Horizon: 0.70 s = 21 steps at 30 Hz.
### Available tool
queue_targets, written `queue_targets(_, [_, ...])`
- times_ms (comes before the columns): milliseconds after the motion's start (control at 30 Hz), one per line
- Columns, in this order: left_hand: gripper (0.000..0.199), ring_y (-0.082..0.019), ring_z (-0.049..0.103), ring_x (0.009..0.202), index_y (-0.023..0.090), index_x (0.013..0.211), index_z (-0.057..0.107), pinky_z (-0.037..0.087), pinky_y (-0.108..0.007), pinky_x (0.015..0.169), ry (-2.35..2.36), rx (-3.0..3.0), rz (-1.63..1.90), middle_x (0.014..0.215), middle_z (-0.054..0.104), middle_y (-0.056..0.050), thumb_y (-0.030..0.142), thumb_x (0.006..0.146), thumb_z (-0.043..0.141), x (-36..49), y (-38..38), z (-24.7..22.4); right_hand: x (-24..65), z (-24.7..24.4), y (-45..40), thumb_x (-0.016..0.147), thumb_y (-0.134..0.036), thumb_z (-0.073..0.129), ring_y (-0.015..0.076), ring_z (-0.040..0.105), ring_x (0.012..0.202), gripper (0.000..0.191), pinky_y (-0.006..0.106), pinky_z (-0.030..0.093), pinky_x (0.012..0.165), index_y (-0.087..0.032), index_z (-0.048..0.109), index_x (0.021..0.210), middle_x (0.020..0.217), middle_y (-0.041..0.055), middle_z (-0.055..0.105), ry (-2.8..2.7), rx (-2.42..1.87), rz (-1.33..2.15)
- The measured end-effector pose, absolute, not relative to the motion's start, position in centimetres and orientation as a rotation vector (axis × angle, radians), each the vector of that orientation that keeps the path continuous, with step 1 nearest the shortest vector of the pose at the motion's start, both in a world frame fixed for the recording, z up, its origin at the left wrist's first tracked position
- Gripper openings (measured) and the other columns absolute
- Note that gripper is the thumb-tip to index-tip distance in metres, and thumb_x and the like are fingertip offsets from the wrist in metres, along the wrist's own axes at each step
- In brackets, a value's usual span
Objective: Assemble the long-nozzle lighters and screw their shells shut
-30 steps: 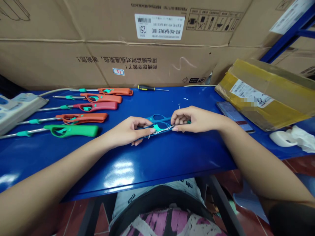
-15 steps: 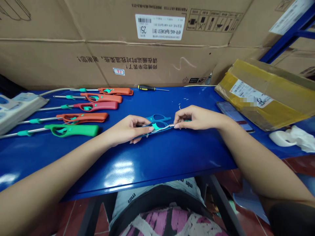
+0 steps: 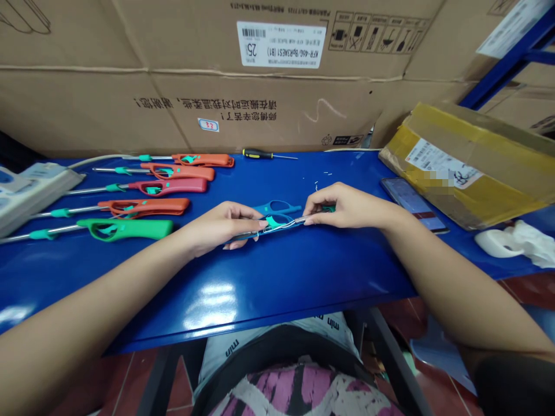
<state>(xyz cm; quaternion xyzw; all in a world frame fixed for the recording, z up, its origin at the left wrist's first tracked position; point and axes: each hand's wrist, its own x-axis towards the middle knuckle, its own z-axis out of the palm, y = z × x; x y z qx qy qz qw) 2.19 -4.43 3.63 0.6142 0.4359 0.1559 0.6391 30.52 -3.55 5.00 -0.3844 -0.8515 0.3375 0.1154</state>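
Observation:
My left hand point(image 3: 225, 228) is closed around the handle end of an opened blue lighter body point(image 3: 284, 220), which shows a green trigger point(image 3: 272, 222) and thin white wires. At the other end, my right hand point(image 3: 327, 207) pinches the metal tube where it meets the body, thumb and index finger together. Just behind lies a second blue shell half point(image 3: 277, 207), flat on the table, partly hidden by my left fingers. Several assembled lighters, such as a green one point(image 3: 147, 229) and a red one point(image 3: 182, 186), lie in a row to the left.
A blue table point(image 3: 277, 283) carries a black and yellow screwdriver point(image 3: 258, 154) at the back, a phone point(image 3: 411, 202) and a taped carton point(image 3: 472, 156) at the right, a white power strip point(image 3: 34, 190) at the left. A large cardboard box point(image 3: 195, 46) stands behind.
My right hand has shifted very slightly left and up at the tube end. My left hand has moved slightly left, still holding the blue body.

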Motion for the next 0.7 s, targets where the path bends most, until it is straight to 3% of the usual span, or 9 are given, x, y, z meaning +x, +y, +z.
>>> queue_targets(700, [0.023, -0.003, 0.039, 0.038, 0.01, 0.084, 0.069, 0.022, -0.016, 0.035, 0.967, 1.436, 0.389, 0.063, 0.053, 0.002, 0.033, 0.083, 0.073, 2.27, -4.67, 3.53, 29.6, 5.13, -4.03, 0.094, -0.043, 0.059, 0.0155, 0.061, 0.077, 0.031, 0.029, 0.045, 0.074, -0.016, 0.075, 0.093, 0.086, 0.0044, 0.074, -2.457, -1.092, 1.075])
